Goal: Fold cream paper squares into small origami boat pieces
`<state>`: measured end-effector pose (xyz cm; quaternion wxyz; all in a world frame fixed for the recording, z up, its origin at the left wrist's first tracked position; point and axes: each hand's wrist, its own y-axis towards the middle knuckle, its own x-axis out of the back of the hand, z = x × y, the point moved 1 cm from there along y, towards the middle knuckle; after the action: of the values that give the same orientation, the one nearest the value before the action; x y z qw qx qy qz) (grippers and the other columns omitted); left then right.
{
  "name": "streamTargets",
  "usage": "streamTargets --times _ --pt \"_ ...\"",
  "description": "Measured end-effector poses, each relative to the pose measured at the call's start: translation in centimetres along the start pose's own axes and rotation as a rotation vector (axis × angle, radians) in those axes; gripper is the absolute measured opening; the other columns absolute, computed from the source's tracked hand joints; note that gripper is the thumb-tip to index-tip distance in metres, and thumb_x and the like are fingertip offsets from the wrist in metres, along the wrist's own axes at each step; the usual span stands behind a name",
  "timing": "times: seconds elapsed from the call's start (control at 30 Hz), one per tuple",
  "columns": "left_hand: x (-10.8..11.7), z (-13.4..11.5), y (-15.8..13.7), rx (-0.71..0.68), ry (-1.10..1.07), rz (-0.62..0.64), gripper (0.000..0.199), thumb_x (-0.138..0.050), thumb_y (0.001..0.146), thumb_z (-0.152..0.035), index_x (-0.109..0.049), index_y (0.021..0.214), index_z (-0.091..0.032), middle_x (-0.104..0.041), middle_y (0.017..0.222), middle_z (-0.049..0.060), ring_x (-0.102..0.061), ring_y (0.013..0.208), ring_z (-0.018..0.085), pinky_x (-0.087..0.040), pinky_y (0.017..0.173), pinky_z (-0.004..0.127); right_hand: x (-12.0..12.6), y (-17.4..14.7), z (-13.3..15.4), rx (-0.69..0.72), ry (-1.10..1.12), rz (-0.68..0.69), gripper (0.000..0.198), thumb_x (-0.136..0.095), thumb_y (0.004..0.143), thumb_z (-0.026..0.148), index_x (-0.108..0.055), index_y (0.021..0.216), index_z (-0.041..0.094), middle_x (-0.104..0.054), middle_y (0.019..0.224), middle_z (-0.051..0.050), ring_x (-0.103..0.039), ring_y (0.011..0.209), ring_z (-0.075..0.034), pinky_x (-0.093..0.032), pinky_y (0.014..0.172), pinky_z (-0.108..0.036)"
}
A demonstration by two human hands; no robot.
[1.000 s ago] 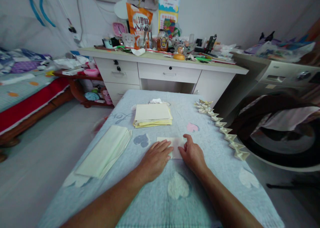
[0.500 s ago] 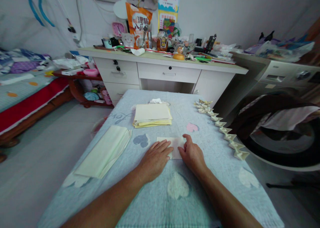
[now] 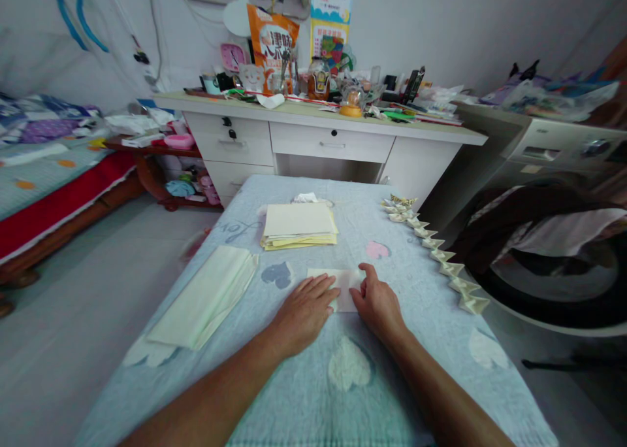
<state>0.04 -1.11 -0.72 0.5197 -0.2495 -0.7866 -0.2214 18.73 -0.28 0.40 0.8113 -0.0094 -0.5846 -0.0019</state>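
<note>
A small sheet of pale paper (image 3: 347,281) lies flat on the cloth-covered table between my hands. Across its left part rests my left hand (image 3: 307,310), palm down with the fingers stretched out. At the right edge of the sheet is my right hand (image 3: 381,304). Its thumb touches the paper, the index finger reaches forward apart from it, and the other fingers curl under, partly hidden. Beyond the sheet sits a stack of cream and yellow paper (image 3: 298,219). To the left lies a folded bundle of pale green paper (image 3: 200,297).
A row of folded paper pieces (image 3: 443,256) runs along the table's right side. Crumpled white tissue (image 3: 305,198) is behind the stack. A white desk (image 3: 333,136) full of items stands beyond the blue tablecloth (image 3: 304,401); a washing machine (image 3: 563,146) is at right.
</note>
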Motion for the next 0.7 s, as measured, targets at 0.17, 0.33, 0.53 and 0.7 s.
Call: streamTargets --times 0.17,0.33,0.53,0.7 --pt "0.11 0.05 0.03 0.005 -0.007 0.0 0.041 -0.043 0.093 -0.024 -0.046 0.134 -0.027 -0.037 0.15 0.004 -0.03 0.14 0.018 -0.025 0.115 0.041 -0.01 -0.01 -0.05 -0.002 0.004 0.0 0.049 -0.053 0.086 0.028 -0.038 0.131 0.016 -0.068 0.078 -0.004 -0.065 0.073 -0.02 -0.036 0.062 -0.026" --pt "0.2 0.05 0.05 -0.002 -0.014 -0.011 0.04 -0.043 0.094 -0.024 -0.048 0.133 -0.026 -0.038 0.15 0.004 -0.03 0.14 0.018 -0.025 0.115 0.041 0.1 0.02 -0.01 -0.004 -0.014 0.005 0.045 -0.052 0.087 0.029 -0.04 0.128 0.016 -0.069 0.081 -0.005 -0.065 0.073 -0.02 -0.035 0.061 -0.025" --pt "0.12 0.32 0.08 -0.006 -0.055 -0.047 0.037 -0.037 0.096 -0.028 -0.051 0.131 -0.026 -0.042 0.148 0.004 -0.033 0.138 0.018 -0.026 0.115 0.041 0.06 0.02 0.14 -0.013 -0.023 0.01 0.044 -0.052 0.087 0.029 -0.04 0.128 0.016 -0.069 0.081 -0.005 -0.065 0.074 -0.02 -0.035 0.062 -0.025" --pt "0.03 0.39 0.23 -0.015 -0.045 -0.054 0.038 -0.04 0.094 -0.021 -0.052 0.129 -0.026 -0.044 0.147 0.004 -0.036 0.137 0.018 -0.028 0.114 0.041 0.04 0.18 0.03 -0.019 -0.007 0.021 0.042 -0.054 0.086 0.028 -0.041 0.125 0.017 -0.067 0.081 -0.003 -0.063 0.072 -0.019 -0.036 0.062 -0.026"
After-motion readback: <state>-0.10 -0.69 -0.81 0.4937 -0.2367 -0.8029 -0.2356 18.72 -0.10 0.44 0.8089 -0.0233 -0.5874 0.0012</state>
